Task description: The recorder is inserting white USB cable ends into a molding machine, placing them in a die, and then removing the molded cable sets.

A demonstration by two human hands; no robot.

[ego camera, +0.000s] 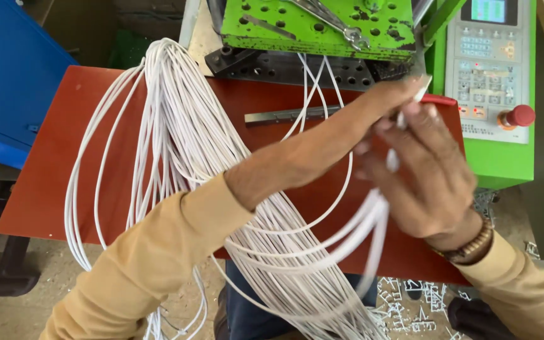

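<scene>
A big bundle of thin white plastic-coated cables (184,138) lies in long loops over the dark red flat bench (51,164) and hangs down past its front edge toward the person's lap. The left hand (379,104) reaches across to the right side and pinches the ends of some cables between thumb and fingers, close to the green machine. The right hand (426,173) is closed around a group of the same cables a little lower, so both hands hold one part of the bundle; the picture is blurred there, so the exact number of cables I cannot tell.

The cables look light and soft, easy to bend, with a smooth coat that may slip through the fingers. The many loops could tangle easily. In my judgement, the best place to hold is near the ends, with the strands gathered together.

Behind the bundle a flat grey metal bar (284,116) lies on the bench. The green metal plate with holes (272,28) carries a steel wrench (338,25), and a grey control panel with a red round button (519,116) stands at the right.
</scene>
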